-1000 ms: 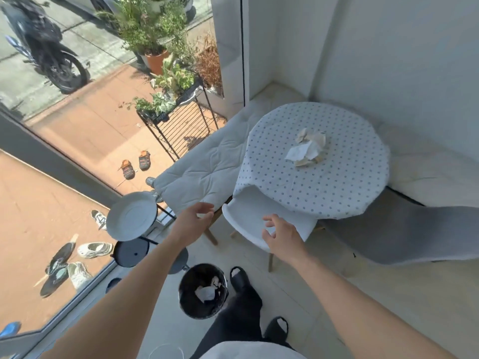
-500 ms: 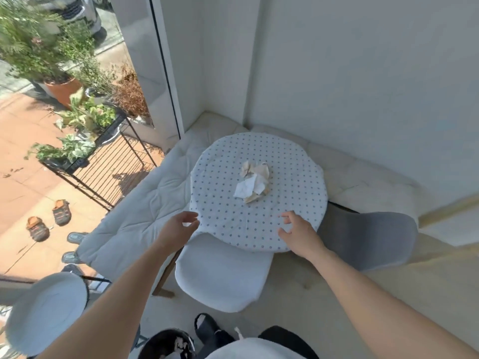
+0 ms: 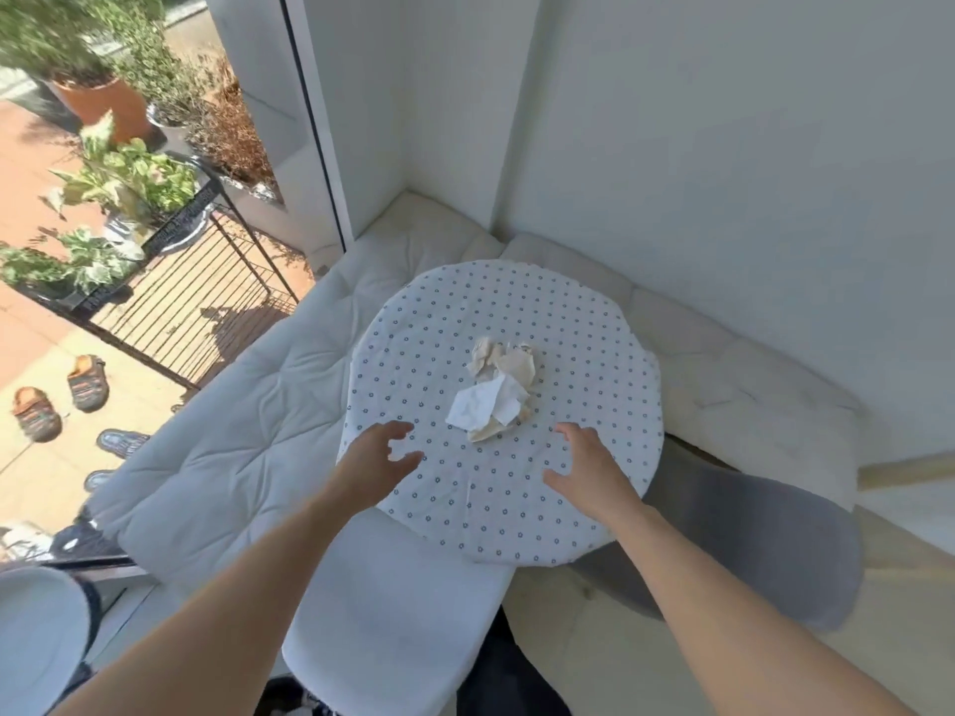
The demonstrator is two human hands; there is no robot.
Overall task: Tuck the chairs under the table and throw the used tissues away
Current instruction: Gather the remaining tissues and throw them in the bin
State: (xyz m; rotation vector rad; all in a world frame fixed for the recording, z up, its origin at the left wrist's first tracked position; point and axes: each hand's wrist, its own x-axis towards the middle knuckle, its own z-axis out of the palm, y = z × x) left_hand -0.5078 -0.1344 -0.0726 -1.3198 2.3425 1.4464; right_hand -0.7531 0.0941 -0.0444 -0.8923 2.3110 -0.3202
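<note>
A small pile of crumpled white and beige used tissues (image 3: 497,387) lies at the middle of the round table with a dotted white cloth (image 3: 584,354). My left hand (image 3: 380,459) hovers over the cloth's near left part, fingers apart and empty. Over the near right part is my right hand (image 3: 586,470), also open and empty; both are a short way short of the tissues. A white chair (image 3: 382,612) stands at the table's near side, its front under the tabletop. A grey chair (image 3: 749,540) sits at the right, partly under the table.
A white cushioned bench (image 3: 243,421) wraps the corner behind and left of the table, against white walls. A glass wall on the left shows plants, a black wire rack (image 3: 175,297) and shoes outside. A round white stool top (image 3: 36,638) is at lower left.
My view has moved closer to the table and the black bin has left the frame. Both hands have left the white chair and risen forward over the tabletop toward the tissues.
</note>
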